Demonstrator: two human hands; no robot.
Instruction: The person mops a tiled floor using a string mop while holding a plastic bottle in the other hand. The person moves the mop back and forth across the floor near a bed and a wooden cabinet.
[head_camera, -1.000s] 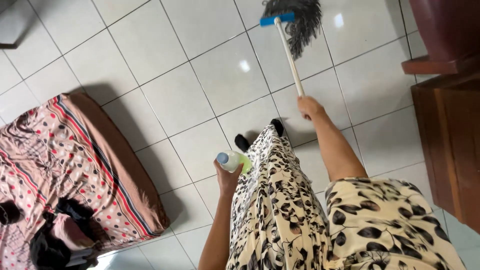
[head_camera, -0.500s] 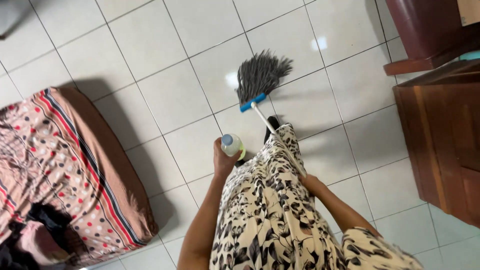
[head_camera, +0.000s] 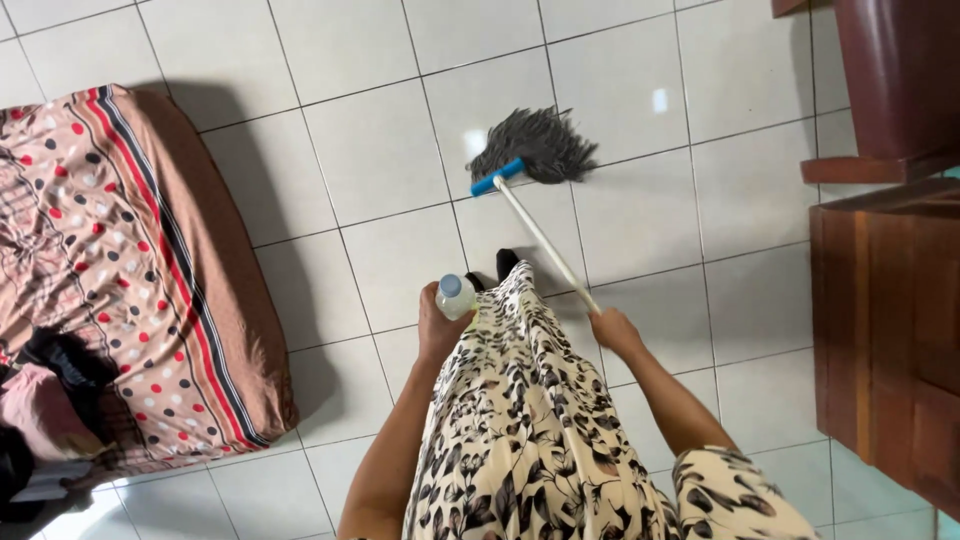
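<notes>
Head view, mop: the mop (head_camera: 536, 215) lies with its grey string head on the white tiled floor (head_camera: 380, 170), far from the person and a little left of centre; a blue clamp joins the head to a pale handle that slants back toward the near right.
Head view, right hand: the right hand (head_camera: 612, 330) is closed round the near end of the handle, arm stretched forward and slightly bent, forearm coming in from the lower right.
Head view, left hand: the left hand (head_camera: 440, 325) is wrapped round a small bottle (head_camera: 457, 297) with a blue cap, held upright close against the patterned dress (head_camera: 530, 430), elbow tucked low.
Head view, bottle contents: it looks pale with a hint of green, though the view is too small to be sure.
Head view, surroundings: a patterned mattress (head_camera: 120, 270) with dark clothing on it lies on the floor at the left; dark wooden furniture (head_camera: 885, 320) stands at the right edge.
Risk, grip: one hand alone steers a long handle, so the mop head could twist or skid off line.
Risk, floor: the tiles shine with reflections; if wet, a foot near the dress hem could slip.
Risk, bottle: tipped while the body sways, it might leak or drop.
Risk, furniture: a wide sweep to the right could knock the wood; one to the left could dampen the mattress.
</notes>
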